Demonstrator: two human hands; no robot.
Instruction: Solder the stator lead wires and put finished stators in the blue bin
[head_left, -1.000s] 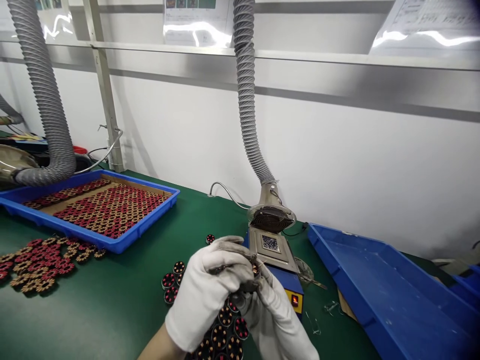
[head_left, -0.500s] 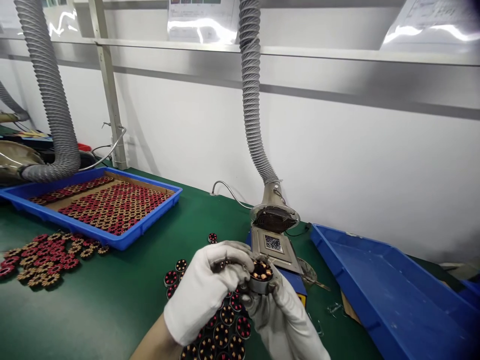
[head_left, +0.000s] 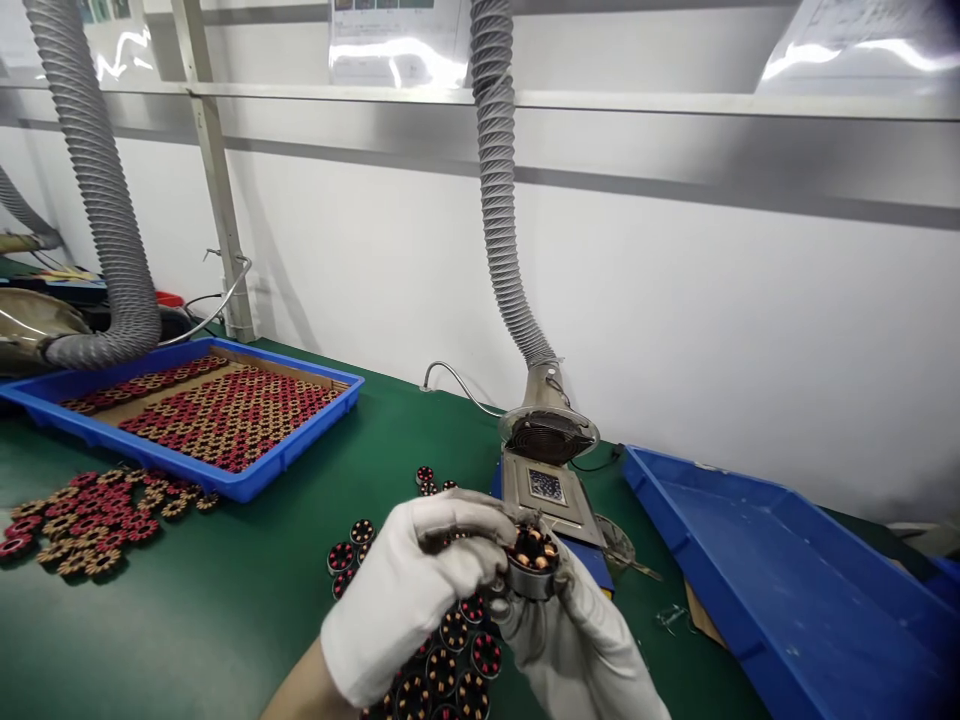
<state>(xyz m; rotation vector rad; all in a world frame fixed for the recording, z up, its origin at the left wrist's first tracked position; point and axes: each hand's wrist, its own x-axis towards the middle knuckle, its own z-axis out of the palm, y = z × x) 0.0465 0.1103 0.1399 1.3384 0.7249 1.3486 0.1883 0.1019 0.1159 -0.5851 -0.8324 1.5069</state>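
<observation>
My right hand (head_left: pixel 574 635), in a white glove with soiled fingertips, grips a round metal ring part (head_left: pixel 532 565) with copper windings inside. My left hand (head_left: pixel 427 575), gloved too, has its fingers curled in at the left side of that same part and touching it. Below and between the hands lie several similar round parts (head_left: pixel 442 668) with black, copper and red windings. Just behind the hands stands a metal-topped device (head_left: pixel 551 490) with a small square speckled window.
A blue tray (head_left: pixel 300 452) of red and tan rings is at the left, with a loose pile of rings (head_left: pixel 90 525) before it. Another blue tray (head_left: pixel 780 580) is at the right. A grey duct (head_left: pixel 499 190) hangs down to a hood (head_left: pixel 549 435) over the device.
The held part has moved slightly to the right and tilts more toward the camera. My left fingers have shifted a little along its rim. More small parts show behind my left hand.
</observation>
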